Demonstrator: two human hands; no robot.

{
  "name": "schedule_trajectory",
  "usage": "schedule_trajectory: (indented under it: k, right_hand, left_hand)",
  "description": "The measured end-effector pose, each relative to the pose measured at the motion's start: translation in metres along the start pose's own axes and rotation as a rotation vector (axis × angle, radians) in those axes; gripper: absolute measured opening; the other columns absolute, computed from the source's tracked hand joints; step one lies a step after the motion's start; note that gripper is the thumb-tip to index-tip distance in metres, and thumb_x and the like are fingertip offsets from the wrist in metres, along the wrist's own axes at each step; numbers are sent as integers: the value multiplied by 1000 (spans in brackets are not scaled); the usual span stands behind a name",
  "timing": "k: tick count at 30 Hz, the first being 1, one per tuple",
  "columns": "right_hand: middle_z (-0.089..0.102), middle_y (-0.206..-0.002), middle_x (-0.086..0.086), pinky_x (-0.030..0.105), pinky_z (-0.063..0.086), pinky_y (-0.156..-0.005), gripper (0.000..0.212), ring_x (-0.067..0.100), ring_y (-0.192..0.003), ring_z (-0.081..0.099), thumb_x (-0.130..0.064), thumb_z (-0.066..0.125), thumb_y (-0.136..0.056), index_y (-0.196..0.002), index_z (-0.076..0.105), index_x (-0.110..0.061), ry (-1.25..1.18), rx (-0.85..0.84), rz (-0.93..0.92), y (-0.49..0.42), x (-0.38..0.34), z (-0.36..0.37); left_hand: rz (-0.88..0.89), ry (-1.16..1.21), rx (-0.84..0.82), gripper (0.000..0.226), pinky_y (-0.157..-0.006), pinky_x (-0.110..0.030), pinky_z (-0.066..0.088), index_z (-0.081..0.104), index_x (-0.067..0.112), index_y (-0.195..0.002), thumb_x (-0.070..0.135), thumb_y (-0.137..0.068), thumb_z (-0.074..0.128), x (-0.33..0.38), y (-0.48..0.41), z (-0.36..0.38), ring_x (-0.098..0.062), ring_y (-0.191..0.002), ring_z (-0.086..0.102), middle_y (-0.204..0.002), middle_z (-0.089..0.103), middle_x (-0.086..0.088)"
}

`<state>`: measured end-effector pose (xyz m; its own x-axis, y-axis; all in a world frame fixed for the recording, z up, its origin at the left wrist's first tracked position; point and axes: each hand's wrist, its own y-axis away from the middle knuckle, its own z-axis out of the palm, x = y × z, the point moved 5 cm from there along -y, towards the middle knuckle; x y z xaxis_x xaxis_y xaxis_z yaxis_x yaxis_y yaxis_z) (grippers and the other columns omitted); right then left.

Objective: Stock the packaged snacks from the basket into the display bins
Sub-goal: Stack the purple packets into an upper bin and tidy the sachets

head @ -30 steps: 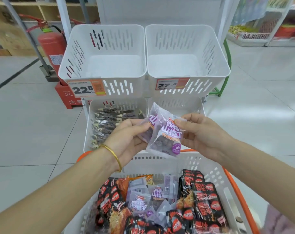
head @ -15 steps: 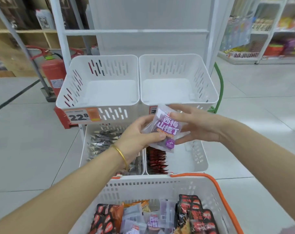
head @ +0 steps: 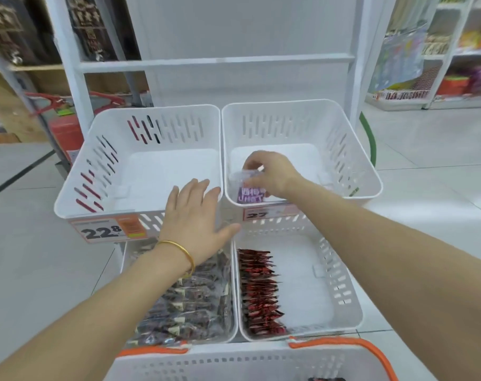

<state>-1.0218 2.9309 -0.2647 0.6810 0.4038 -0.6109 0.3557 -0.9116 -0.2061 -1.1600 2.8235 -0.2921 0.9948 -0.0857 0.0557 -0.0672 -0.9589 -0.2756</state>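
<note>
My right hand (head: 269, 171) reaches into the upper right white bin (head: 352, 149) and holds purple snack packets (head: 250, 194) near the bin's front left corner. My left hand (head: 192, 218), with a gold bangle on the wrist, hovers with fingers spread over the front edge of the upper left bin (head: 102, 171), which holds nothing visible. The white basket (head: 234, 361) with orange handles fills the bottom edge; its contents are almost all out of view.
Below, the lower left bin (head: 231, 306) is packed with dark packets (head: 187, 306) and the lower right bin (head: 341, 292) has a row of red packets (head: 258, 292) along its left side. Price tags read 22.8 (head: 104, 231) and 27 (head: 257, 214). A red fire extinguisher (head: 66, 130) stands left.
My right hand has carried the purple packets forward and down into the upper right bin. My left hand let go of them and now hovers open. The view tilted up from the basket.
</note>
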Motion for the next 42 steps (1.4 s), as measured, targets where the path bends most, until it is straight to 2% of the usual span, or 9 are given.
schedule_trajectory:
  k: [2, 8, 11, 18, 23, 26, 29, 35, 42]
  right_hand:
    - [61, -116, 8, 28, 47, -80, 31, 23, -99, 55, -12, 69, -81, -111, 61, -8, 131, -176, -6, -4, 4, 13]
    - [45, -141, 0, 40, 41, -105, 49, 20, -127, 46, -10, 55, -88, -135, 48, -17, 141, -567, 151, 6, 9, 16]
    - [46, -136, -1, 39, 44, -100, 47, 20, -125, 43, -6, 52, -86, -131, 51, -19, -44, -487, 276, 17, 8, 5]
    - [63, -108, 2, 22, 46, -90, 41, 10, -102, 58, 7, 45, -83, -116, 61, -12, -167, 0, 2, 118, -44, -46]
    - [68, -100, 7, 21, 48, -68, 23, 18, -84, 65, -1, 51, -92, -105, 62, -16, -223, -321, 173, 248, -7, 23]
    - [68, -110, 10, 29, 49, -81, 24, 25, -98, 63, -4, 51, -92, -106, 68, -14, 69, -356, 339, 307, 53, 74]
    - [61, -124, 8, 32, 46, -92, 35, 26, -112, 55, -1, 53, -87, -118, 62, -14, 308, -423, 513, 352, 97, 99]
    - [50, -136, 9, 43, 44, -100, 76, 29, -120, 50, -35, 76, -76, -137, 38, -11, 406, -737, 564, 381, 125, 117]
    - [48, -97, 3, 33, 45, -76, 49, 22, -87, 46, -42, 80, -69, -98, 53, -14, 559, -626, 417, 368, 112, 106]
  left_hand:
    - [10, -11, 39, 82, -116, -39, -3, 21, 22, -146, 70, -82, 37, 0, 1, 0, -21, -144, 2, -156, 12, -2]
    - [40, -12, 57, 81, -116, -39, -7, 19, 20, -147, 63, -83, 46, 0, 2, -2, -22, -144, -1, -156, 8, -3]
    - [63, 30, 81, 82, -116, -38, -7, 19, 18, -147, 58, -83, 51, 1, 7, -9, -22, -144, 0, -156, 9, -5]
    - [169, 275, 75, 70, -112, -35, 16, 43, 8, -135, 45, -78, 56, 20, 102, -25, -29, -135, 23, -146, 32, -15]
    - [197, 380, -333, 59, -113, -34, 16, 40, 17, -137, 44, -87, 57, 45, 200, 15, -21, -139, 12, -151, 19, -5]
    - [220, 339, -482, 51, -114, -35, 16, 38, 22, -138, 37, -91, 53, 58, 234, 39, -20, -142, 6, -154, 11, -1]
    - [218, 324, -545, 45, -113, -34, 17, 40, 24, -135, 32, -93, 50, 71, 248, 48, -19, -142, 6, -154, 10, 1]
    - [188, 358, -568, 42, -114, -35, 15, 43, 25, -133, 30, -92, 52, 82, 258, 53, -18, -142, 7, -154, 12, 2]
    - [182, 393, -600, 40, -113, -34, 18, 44, 27, -131, 30, -92, 53, 87, 265, 59, -15, -141, 9, -154, 14, 3]
